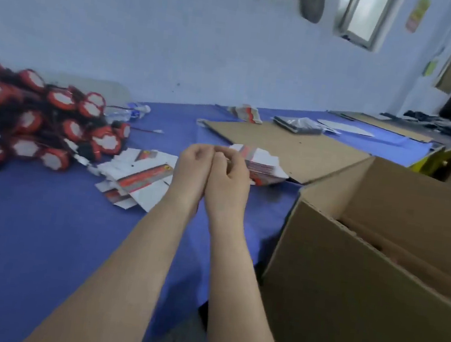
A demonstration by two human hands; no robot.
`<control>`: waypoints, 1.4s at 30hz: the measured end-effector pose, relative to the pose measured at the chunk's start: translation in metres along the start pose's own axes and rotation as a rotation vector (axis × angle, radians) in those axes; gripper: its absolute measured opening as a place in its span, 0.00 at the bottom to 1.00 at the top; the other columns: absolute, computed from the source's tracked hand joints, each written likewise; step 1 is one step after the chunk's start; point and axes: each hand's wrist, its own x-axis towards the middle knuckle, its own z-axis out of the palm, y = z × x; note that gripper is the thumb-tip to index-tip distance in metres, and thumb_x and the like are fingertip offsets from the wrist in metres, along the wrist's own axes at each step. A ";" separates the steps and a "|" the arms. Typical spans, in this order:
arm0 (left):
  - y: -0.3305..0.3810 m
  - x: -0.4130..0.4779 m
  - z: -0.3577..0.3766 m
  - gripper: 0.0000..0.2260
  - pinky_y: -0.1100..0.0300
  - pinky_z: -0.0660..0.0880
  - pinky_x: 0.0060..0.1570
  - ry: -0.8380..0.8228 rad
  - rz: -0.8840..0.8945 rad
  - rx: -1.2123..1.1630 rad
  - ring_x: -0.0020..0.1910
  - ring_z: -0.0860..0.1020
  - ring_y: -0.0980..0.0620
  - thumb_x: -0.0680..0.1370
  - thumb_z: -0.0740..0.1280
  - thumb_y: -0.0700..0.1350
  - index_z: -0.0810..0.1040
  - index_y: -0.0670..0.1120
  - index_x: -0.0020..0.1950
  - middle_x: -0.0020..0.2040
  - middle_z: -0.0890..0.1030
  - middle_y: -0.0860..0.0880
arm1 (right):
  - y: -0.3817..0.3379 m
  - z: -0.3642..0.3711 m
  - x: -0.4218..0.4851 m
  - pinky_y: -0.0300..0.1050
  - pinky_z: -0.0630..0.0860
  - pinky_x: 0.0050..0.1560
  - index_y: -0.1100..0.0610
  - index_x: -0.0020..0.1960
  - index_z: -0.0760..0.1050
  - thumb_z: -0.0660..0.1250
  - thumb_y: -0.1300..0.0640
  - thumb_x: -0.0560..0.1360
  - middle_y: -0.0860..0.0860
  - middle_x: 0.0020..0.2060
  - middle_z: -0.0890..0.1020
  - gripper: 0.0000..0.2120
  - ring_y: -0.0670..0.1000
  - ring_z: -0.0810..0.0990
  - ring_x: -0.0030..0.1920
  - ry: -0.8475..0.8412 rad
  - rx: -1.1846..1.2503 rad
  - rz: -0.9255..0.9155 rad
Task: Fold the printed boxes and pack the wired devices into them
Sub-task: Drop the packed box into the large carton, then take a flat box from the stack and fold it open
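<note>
Beside flat printed boxes (138, 179), open carton (343, 313)

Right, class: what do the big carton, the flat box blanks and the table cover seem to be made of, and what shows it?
Big carton: brown corrugated cardboard, matt; its cut rim shows layers. Flat box blanks: probably thin white card, printed red; they lie flat with cut tabs. Table cover: blue, matt, perhaps cloth or soft sheet; too blurred to settle.
</note>
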 end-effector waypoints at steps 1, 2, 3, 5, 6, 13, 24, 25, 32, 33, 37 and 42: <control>-0.003 0.006 -0.027 0.10 0.51 0.79 0.47 0.070 -0.022 -0.005 0.48 0.81 0.41 0.78 0.59 0.35 0.79 0.37 0.53 0.48 0.83 0.39 | 0.005 0.027 -0.004 0.35 0.74 0.47 0.52 0.51 0.77 0.57 0.58 0.78 0.45 0.45 0.82 0.10 0.43 0.79 0.47 -0.065 -0.012 0.029; -0.007 0.011 -0.053 0.10 0.48 0.78 0.52 0.149 -0.031 0.007 0.51 0.80 0.40 0.78 0.58 0.35 0.78 0.37 0.53 0.51 0.82 0.38 | 0.010 0.053 -0.009 0.39 0.75 0.50 0.54 0.52 0.78 0.58 0.58 0.78 0.47 0.47 0.82 0.10 0.46 0.79 0.50 -0.134 -0.034 0.050; -0.011 0.015 -0.080 0.10 0.49 0.77 0.52 0.240 -0.034 0.036 0.51 0.80 0.41 0.78 0.59 0.35 0.78 0.38 0.53 0.51 0.82 0.39 | 0.015 0.078 -0.014 0.44 0.75 0.54 0.55 0.54 0.78 0.58 0.59 0.78 0.50 0.50 0.82 0.11 0.49 0.79 0.52 -0.207 -0.059 0.063; -0.021 0.019 -0.131 0.07 0.57 0.73 0.40 0.417 -0.044 0.102 0.43 0.77 0.47 0.79 0.59 0.38 0.76 0.43 0.51 0.46 0.80 0.44 | 0.027 0.122 -0.022 0.49 0.73 0.58 0.57 0.59 0.76 0.59 0.58 0.78 0.54 0.56 0.81 0.13 0.54 0.77 0.57 -0.337 -0.187 0.047; -0.026 0.020 -0.152 0.06 0.59 0.69 0.34 0.477 -0.061 0.139 0.39 0.74 0.49 0.80 0.58 0.40 0.75 0.44 0.50 0.42 0.78 0.46 | 0.036 0.138 -0.023 0.49 0.70 0.60 0.57 0.62 0.75 0.59 0.57 0.78 0.56 0.59 0.79 0.14 0.55 0.75 0.60 -0.378 -0.314 0.014; -0.071 0.035 -0.191 0.09 0.53 0.73 0.44 0.356 -0.309 0.217 0.42 0.75 0.46 0.78 0.58 0.39 0.71 0.44 0.39 0.39 0.77 0.44 | 0.088 0.158 0.012 0.59 0.53 0.73 0.57 0.72 0.64 0.60 0.50 0.78 0.59 0.71 0.65 0.25 0.61 0.57 0.73 -0.281 -0.893 0.125; -0.088 0.061 -0.158 0.15 0.56 0.71 0.35 0.222 -0.225 0.435 0.33 0.75 0.46 0.77 0.65 0.43 0.71 0.44 0.30 0.31 0.79 0.48 | 0.101 0.133 0.029 0.54 0.60 0.66 0.53 0.70 0.60 0.64 0.41 0.74 0.58 0.69 0.66 0.31 0.61 0.64 0.68 -0.265 -0.946 0.186; -0.089 0.062 -0.158 0.19 0.59 0.66 0.31 0.243 -0.213 0.438 0.29 0.69 0.50 0.77 0.66 0.42 0.68 0.46 0.26 0.24 0.73 0.53 | 0.101 0.134 0.028 0.54 0.61 0.66 0.53 0.71 0.60 0.65 0.41 0.73 0.58 0.69 0.66 0.32 0.61 0.64 0.68 -0.271 -0.938 0.180; -0.089 0.063 -0.158 0.05 0.55 0.76 0.45 0.428 -0.148 0.428 0.49 0.75 0.48 0.77 0.66 0.43 0.75 0.46 0.52 0.52 0.72 0.49 | 0.103 0.134 0.023 0.55 0.67 0.66 0.52 0.70 0.60 0.71 0.50 0.71 0.58 0.74 0.53 0.32 0.59 0.68 0.66 -0.318 -0.826 0.205; -0.091 0.064 -0.159 0.07 0.54 0.75 0.47 0.432 -0.153 0.419 0.51 0.75 0.47 0.78 0.65 0.43 0.74 0.44 0.55 0.53 0.72 0.49 | 0.103 0.132 0.024 0.55 0.68 0.66 0.53 0.70 0.60 0.71 0.50 0.72 0.58 0.73 0.55 0.31 0.59 0.69 0.66 -0.321 -0.822 0.211; -0.094 0.064 -0.160 0.09 0.61 0.70 0.36 0.444 -0.173 0.332 0.46 0.74 0.52 0.78 0.63 0.39 0.68 0.47 0.57 0.49 0.76 0.52 | 0.101 0.126 0.025 0.54 0.67 0.64 0.53 0.69 0.62 0.69 0.50 0.72 0.56 0.67 0.67 0.29 0.58 0.68 0.66 -0.282 -0.786 0.190; -0.079 0.066 -0.169 0.07 0.57 0.75 0.49 0.441 -0.068 0.250 0.49 0.78 0.50 0.79 0.65 0.40 0.77 0.43 0.56 0.49 0.81 0.48 | 0.086 0.127 0.026 0.53 0.64 0.64 0.52 0.72 0.60 0.68 0.50 0.73 0.56 0.67 0.68 0.31 0.60 0.67 0.65 -0.156 -0.781 0.043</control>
